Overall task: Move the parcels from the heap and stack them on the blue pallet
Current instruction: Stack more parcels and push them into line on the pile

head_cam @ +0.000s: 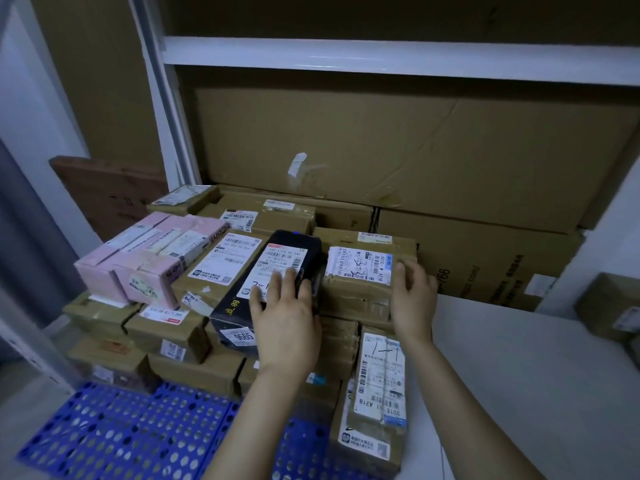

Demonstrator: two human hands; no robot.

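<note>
Parcels stacked on blue pallet
A black box was laid atop brown cartons, between a taped brown parcel and pink boxes.

Light is reading dim and flat, with the source out of view. The white shelf beam is catching a soft sheen, and the cardboard above it is sinking into shadow. Labels on the black parcel and brown parcel are resolving sharply at centre. The edges are softening, and the shelf post is leaning and bowing from wide-angle distortion. The blue pallet is rendering oversaturated.
</note>
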